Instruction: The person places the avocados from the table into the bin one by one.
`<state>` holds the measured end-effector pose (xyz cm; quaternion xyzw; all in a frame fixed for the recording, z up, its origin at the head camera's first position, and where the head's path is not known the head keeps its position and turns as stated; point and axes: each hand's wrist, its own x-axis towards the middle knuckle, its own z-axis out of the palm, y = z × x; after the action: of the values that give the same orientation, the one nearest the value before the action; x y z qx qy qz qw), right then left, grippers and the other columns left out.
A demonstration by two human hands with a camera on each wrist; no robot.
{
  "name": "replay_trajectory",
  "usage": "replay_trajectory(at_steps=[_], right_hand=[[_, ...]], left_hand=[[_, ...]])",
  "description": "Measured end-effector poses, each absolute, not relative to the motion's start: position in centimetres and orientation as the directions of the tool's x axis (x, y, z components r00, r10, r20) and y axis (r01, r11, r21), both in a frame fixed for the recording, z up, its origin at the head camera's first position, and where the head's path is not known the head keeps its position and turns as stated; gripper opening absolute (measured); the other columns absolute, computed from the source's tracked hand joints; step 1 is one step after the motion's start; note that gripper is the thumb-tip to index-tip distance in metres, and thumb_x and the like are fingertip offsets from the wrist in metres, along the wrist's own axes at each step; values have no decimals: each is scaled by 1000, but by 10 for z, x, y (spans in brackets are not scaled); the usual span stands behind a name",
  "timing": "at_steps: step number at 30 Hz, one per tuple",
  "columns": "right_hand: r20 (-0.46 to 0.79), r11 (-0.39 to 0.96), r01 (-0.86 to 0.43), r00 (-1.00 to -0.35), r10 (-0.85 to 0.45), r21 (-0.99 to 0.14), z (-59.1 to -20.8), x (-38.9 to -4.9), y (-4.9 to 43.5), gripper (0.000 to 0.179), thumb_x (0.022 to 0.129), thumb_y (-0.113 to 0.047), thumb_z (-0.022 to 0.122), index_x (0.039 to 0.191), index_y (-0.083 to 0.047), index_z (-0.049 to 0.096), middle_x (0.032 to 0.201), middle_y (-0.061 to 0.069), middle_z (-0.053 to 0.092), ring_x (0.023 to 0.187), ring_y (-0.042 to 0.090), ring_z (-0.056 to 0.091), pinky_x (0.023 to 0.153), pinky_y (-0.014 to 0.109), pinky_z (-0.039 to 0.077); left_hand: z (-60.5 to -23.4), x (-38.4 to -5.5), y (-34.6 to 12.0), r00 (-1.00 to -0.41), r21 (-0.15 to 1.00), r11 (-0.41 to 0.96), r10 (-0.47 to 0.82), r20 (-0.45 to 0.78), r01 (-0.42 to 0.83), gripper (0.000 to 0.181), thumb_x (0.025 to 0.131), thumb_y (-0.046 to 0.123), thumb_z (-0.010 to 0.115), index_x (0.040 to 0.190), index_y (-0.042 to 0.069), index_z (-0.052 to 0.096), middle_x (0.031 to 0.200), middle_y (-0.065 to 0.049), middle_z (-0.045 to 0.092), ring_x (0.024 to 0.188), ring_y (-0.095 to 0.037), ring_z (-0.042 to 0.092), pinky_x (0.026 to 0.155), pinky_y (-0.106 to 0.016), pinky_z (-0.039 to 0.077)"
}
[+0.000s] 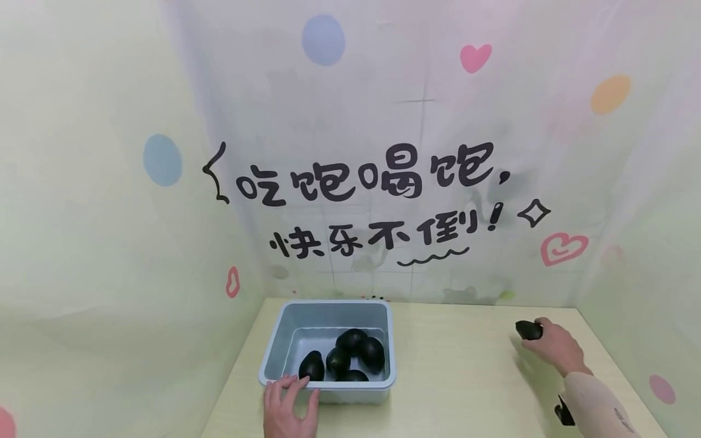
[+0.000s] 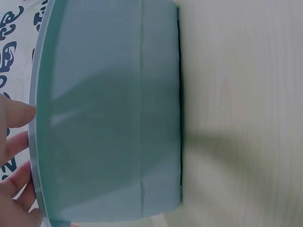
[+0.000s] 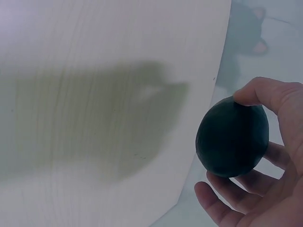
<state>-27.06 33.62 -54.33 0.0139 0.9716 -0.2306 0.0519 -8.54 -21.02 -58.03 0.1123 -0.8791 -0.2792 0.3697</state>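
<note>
My right hand [image 1: 555,345] holds a dark avocado [image 3: 233,137] above the table's far right part, thumb on one side and fingers on the other. My left hand [image 1: 289,406] rests its fingertips on the near rim of a light blue-grey plastic bin [image 1: 327,385]. In the left wrist view, the thumb and fingers [image 2: 20,113] touch the rim's edge, and the bin's outer wall fills much of the picture. Several dark avocados [image 1: 352,342] lie inside the bin, mostly toward its right side. The near wall partly hides the closest one.
The bin stands on the left side of a pale wood-grain table [image 1: 449,365]. A printed curtain [image 1: 350,121] with black lettering hangs behind the table, with more curtain at both sides. A small black object [image 1: 564,412] shows beside the right sleeve.
</note>
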Motion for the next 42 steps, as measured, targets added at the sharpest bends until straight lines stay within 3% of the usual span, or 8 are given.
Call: replay_trajectory(at_steps=[23,34,42], right_hand=[[-37,896,-51,-997,-75,-442,-504,-270,298,80,89,-40,75,147,7,47,139,41,57,114,60,61,80,62,55],[15,873,-119,-992,-127,-474,-490,-269,277,74,84,-34,80,142,4,54,122,31,68,93,36,67,71,45,52],[53,850,-176,-983,-173,-496,-483,-265,258,71,82,-28,80,140,6,56,121,30,69,92,33,67,73,44,53]], left_hand=[[-578,-84,-213,-687,572,819,-398,608,33,30,70,12,96,97,11,83,100,-9,69,109,-39,66,110,-70,42],[-578,-85,-213,-694,577,816,-401,598,25,31,70,12,96,97,11,83,100,-9,69,108,-38,65,110,-70,41],[-580,-86,-212,-684,579,814,-397,611,45,32,68,12,97,97,11,83,99,-9,69,107,-38,65,109,-71,41]])
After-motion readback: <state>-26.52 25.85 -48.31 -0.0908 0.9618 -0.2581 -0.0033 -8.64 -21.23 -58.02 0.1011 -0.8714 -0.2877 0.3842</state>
